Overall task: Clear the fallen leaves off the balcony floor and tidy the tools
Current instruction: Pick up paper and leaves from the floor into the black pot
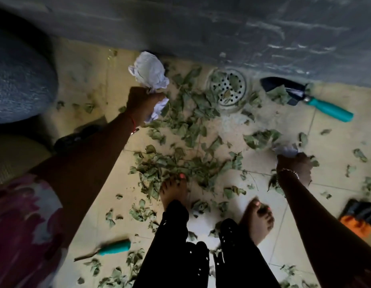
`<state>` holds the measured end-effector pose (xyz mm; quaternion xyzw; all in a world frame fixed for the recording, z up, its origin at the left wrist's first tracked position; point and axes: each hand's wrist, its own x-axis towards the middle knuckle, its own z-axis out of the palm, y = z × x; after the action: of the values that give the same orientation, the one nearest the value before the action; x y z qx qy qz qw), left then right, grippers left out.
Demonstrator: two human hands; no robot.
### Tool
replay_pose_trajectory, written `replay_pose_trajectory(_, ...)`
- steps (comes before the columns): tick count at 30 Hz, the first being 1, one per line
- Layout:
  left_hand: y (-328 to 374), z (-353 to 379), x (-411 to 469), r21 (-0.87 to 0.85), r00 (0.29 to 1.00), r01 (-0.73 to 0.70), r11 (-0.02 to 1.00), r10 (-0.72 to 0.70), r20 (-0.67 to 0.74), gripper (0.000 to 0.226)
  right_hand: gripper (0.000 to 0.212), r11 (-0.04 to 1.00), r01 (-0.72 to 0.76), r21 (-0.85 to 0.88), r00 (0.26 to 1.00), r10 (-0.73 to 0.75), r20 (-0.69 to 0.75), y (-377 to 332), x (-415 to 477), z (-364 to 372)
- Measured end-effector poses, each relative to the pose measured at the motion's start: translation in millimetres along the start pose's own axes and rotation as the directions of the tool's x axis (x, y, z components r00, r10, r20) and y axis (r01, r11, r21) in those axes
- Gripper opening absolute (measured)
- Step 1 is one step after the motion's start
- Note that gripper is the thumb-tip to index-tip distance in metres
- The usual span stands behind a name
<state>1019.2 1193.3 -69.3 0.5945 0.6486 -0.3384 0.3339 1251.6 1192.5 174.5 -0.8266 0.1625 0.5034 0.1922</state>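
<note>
Dry green leaves (pixel 180 125) lie scattered over the tiled balcony floor (pixel 253 204), thickest in front of my bare feet and around the round drain grate (pixel 227 86). My left hand (pixel 142 104) grips a crumpled white bag or cloth (pixel 149 70) above the leaves. My right hand (pixel 294 166) holds a small pale scrap (pixel 285 150), with leaves around it. A black trowel with a teal handle (pixel 309 98) lies by the wall at the right. A second teal-handled tool (pixel 111 247) lies at the lower left.
A grey concrete wall (pixel 201 28) runs along the far edge. A blue-grey woven object (pixel 18 80) and a pale pot rim (pixel 12 154) stand at the left. An orange and black item (pixel 359 217) lies at the right edge.
</note>
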Motion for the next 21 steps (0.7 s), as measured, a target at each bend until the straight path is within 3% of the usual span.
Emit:
replay_pose_trajectory(1, 1, 1, 1, 0.041, 0.999, 0.003, 0.999, -0.005, 0.047, 0.053, 0.044, 1.000, 0.009, 0.023, 1.000, -0.010, 0.028, 5, 5, 7)
replay_pose_trajectory(4, 0, 6, 13, 0.012, 0.991, 0.058, 0.998, -0.059, 0.116, 0.060, 0.045, 0.998, -0.061, -0.030, 0.971, 0.052, -0.235, 47, 29, 29)
replay_pose_trajectory(6, 4, 5, 15, -0.015, 0.989, 0.096, 0.995, -0.093, 0.118, 0.063, 0.067, 0.993, -0.109, 0.049, 0.940, 0.119, -0.319, 42, 58, 43)
replay_pose_trajectory(7, 7, 2, 9, -0.022, 0.987, 0.106, 0.994, -0.103, 0.125, 0.063, 0.082, 0.999, -0.008, 0.047, 0.926, 0.025, -0.376, 25, 73, 50)
replay_pose_trajectory(8, 7, 3, 10, -0.031, 0.988, 0.115, 0.993, -0.111, 0.106, 0.063, 0.079, 0.994, 0.102, 0.030, 0.918, -0.083, -0.389, 11, 97, 55)
replay_pose_trajectory(11, 9, -3, 8, -0.065, 0.986, 0.147, 0.987, -0.141, 0.086, 0.062, 0.038, 0.942, 0.319, -0.106, 0.855, -0.334, -0.396, -25, 143, 68)
replay_pose_trajectory(16, 14, -5, -1, -0.153, 0.994, 0.100, 0.983, -0.094, 0.049, 0.069, 0.015, 0.870, 0.470, -0.150, 0.809, -0.493, -0.321, -30, 150, 88)
replay_pose_trajectory(17, 14, -5, -1, -0.196, 0.998, 0.056, 0.979, -0.053, 0.018, 0.077, 0.013, 0.857, 0.494, -0.146, 0.800, -0.514, -0.310, -32, 151, 91)
replay_pose_trajectory(18, 10, -1, 0, -0.131, 0.999, -0.039, 0.991, 0.037, -0.017, 0.083, 0.010, 0.850, 0.510, -0.132, 0.797, -0.525, -0.300, -36, 150, 92)
replay_pose_trajectory(20, -4, 14, 7, -0.114, 0.992, -0.086, 0.990, 0.096, 0.078, 0.063, 0.007, 0.837, 0.535, -0.116, 0.790, -0.544, -0.282, -36, 143, 93)
replay_pose_trajectory(21, -9, 21, 6, -0.123, 0.992, -0.113, 0.986, 0.118, 0.039, 0.044, 0.016, 0.829, 0.550, -0.103, 0.785, -0.555, -0.276, -34, 137, 91)
